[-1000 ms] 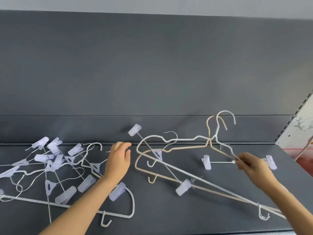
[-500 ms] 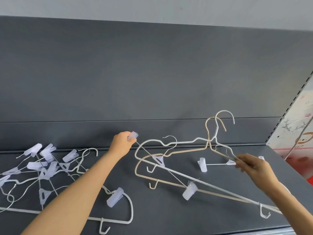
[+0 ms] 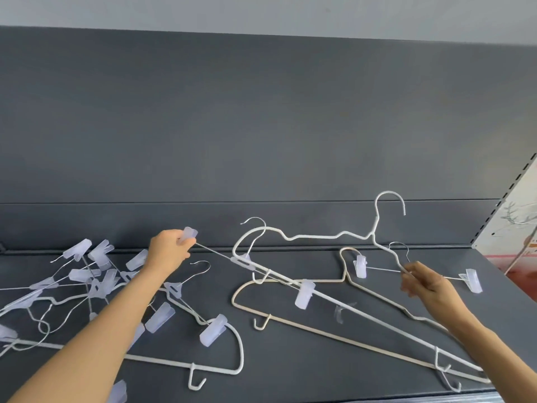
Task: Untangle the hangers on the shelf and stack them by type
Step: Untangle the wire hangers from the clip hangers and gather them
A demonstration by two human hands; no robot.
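Shelf (image 3: pixel 290 376): dark grey and flat, carrying every hanger in view.
Left hand (image 3: pixel 170 251): at 9 o'clock of the tangle, thumb and fingertips clamped on the translucent end clip (image 3: pixel 189 234) of a clip hanger (image 3: pixel 215 252).
Right hand (image 3: pixel 425 283): at 3 o'clock of the tangle, fingers pinched together on the shoulder wire of the white hanger (image 3: pixel 372 235). Cannot tell whether the bar of a second clip hanger (image 3: pixel 360 267) is caught in the same pinch.
Tangle: thin bar of the held clip hanger threaded through the white hanger, slanting toward 5 o'clock, with the cream hanger (image 3: pixel 233 298) lying flat beneath.
Pile of clip hangers (image 3: pixel 96 271): at 9 o'clock of the shelf, just beyond the left forearm.
Handling: probably light, springy wire, prone to snagging on hooks. Clips likely slick and brittle.
Best hold: bar beside the clip, or the neck below a hook.
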